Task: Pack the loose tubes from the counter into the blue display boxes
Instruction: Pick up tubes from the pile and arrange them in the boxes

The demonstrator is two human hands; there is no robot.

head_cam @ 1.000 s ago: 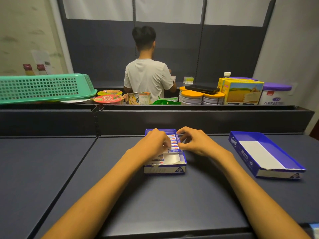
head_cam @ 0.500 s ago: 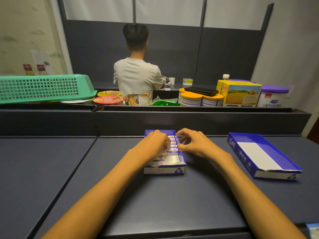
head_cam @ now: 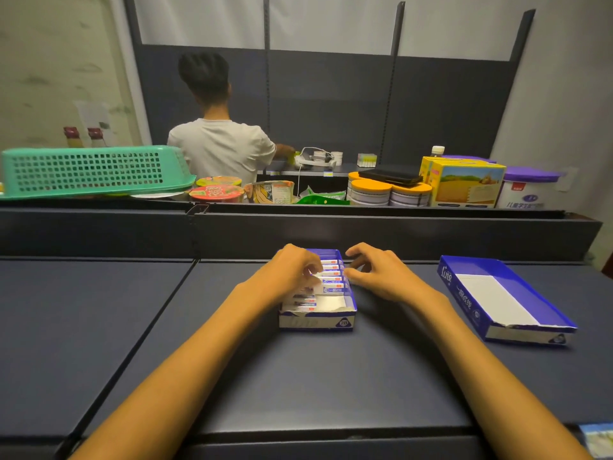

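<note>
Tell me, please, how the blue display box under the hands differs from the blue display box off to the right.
The near box holds a row of tubes, while the right box shows only its bare white floor. The near box sits square to the counter edge; the right box is angled. The left hand and right hand work at the near box; nothing touches the right one. Both are open-topped blue cartons with torn front edges.

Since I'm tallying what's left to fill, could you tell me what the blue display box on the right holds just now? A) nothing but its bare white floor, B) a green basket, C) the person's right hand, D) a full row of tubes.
A: the right-hand blue display box shows only its white floor, while both hands work at the middle box holding the tubes.
</note>
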